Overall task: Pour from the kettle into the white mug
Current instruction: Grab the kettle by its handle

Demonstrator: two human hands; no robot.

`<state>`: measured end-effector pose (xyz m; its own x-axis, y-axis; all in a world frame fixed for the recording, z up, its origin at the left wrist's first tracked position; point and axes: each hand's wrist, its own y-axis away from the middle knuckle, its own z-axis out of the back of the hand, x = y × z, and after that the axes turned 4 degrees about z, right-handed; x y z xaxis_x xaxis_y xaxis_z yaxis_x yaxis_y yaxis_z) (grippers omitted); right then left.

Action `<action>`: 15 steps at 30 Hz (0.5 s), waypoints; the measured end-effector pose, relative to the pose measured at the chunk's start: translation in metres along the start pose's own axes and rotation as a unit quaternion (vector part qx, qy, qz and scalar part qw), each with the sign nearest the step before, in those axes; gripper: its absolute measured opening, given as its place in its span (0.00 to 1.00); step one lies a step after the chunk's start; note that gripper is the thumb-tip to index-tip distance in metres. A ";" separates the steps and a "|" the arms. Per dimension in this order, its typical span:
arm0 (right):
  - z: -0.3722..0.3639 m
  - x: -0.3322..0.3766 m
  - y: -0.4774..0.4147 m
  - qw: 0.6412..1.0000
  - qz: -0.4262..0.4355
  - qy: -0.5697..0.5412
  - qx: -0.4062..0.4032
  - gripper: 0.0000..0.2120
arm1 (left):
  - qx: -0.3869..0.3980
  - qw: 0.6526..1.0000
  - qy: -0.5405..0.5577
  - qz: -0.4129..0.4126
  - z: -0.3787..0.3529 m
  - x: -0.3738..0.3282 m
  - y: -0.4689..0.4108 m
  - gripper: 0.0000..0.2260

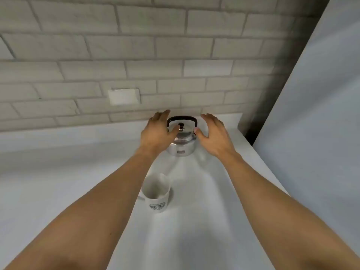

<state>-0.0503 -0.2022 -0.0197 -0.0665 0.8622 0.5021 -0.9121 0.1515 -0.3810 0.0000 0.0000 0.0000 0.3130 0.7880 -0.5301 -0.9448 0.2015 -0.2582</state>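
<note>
Kettle: a small steel kettle with a black arched handle and dark lid knob stands upright at the back of the white worktop, near the pale brick wall.
White mug: the white mug stands upright nearer the person, well apart from the kettle, logo facing the camera.
Left hand: the left hand is over the kettle's left side, fingers spread and released, thumb near the knob.
Right hand: the right hand is just beside the kettle's right, fingers loose, grasping nothing.

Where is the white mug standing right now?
In the head view, the white mug stands upright on the white counter, nearer the person than the kettle, between the forearms.
</note>
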 end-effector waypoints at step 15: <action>-0.077 -0.049 -0.125 0.973 0.113 -0.038 0.198 0.21 | 0.088 0.994 0.000 0.065 -0.071 0.032 -0.095 0.12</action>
<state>0.0983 -0.2263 -0.0567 -0.3003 0.8113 0.5015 -0.9538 -0.2491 -0.1682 0.1069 -0.0357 -0.0493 0.1862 0.8139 -0.5504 -0.9797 0.1964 -0.0410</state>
